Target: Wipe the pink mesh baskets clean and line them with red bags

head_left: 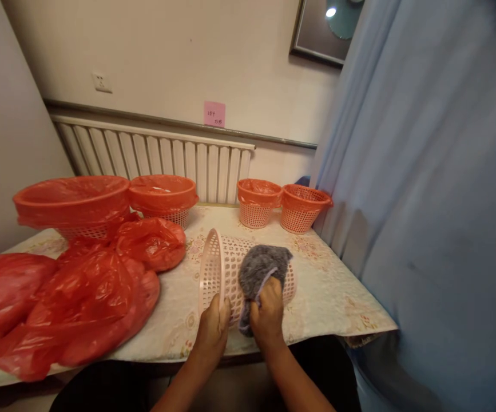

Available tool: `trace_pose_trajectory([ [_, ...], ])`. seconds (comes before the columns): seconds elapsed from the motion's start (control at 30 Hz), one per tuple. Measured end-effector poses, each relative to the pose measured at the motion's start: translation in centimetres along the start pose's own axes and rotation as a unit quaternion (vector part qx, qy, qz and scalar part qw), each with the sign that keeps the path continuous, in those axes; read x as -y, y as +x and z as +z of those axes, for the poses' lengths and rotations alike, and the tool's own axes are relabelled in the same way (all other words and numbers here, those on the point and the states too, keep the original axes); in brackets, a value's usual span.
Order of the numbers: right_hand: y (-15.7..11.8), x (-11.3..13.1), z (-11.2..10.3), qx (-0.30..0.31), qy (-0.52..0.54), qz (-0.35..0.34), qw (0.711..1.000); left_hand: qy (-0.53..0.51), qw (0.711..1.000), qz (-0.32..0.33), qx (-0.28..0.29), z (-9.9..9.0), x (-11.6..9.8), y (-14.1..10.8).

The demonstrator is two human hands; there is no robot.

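A pale pink plastic wastebasket (233, 260) with a perforated wall lies on its side on the table, its mouth facing left. My left hand (213, 326) is closed around the near part of its rim. In my right hand (268, 312) is a bunched grey cloth (261, 266) with a light purple edge. That cloth is pressed against the outer side of the wastebasket toward its base, covering part of the wall. The fingertips of my right hand are partly hidden in the cloth's folds.
Red-bagged baskets stand at the back: a large one (71, 197), a smaller one (162, 191), and two at right (256, 209) (301, 214). Filled red plastic bags (97, 297) cover the table's left. A floral tablecloth (329, 297) ends near a blue curtain (423, 171). A radiator (157, 151) lines the wall.
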State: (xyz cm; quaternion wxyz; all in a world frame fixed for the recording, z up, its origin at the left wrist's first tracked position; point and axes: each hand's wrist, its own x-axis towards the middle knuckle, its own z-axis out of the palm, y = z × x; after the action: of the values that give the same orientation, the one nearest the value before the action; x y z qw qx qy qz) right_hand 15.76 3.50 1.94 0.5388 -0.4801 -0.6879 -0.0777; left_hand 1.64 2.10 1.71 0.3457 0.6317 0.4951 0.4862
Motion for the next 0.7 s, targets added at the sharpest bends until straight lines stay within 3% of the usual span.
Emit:
trace_pose_trajectory([
  [0.13,1.3,3.9,0.6,0.061,0.067,-0.062,0.994,0.009,1.000,0.024,-0.011,-1.3,-1.3,0.6],
  [0.27,3.0,3.4,0.7,0.086,0.053,-0.071,0.992,0.012,1.000,0.019,-0.017,-2.3,-2.3,1.3],
  [0.47,4.5,-1.9,0.1,0.075,0.014,-0.008,0.997,0.012,1.000,0.000,-0.013,-2.2,-1.6,2.1],
  [0.7,3.8,-9.7,-3.0,0.015,-0.140,0.109,0.984,-0.074,0.996,-0.036,0.018,-1.9,-1.0,2.1],
])
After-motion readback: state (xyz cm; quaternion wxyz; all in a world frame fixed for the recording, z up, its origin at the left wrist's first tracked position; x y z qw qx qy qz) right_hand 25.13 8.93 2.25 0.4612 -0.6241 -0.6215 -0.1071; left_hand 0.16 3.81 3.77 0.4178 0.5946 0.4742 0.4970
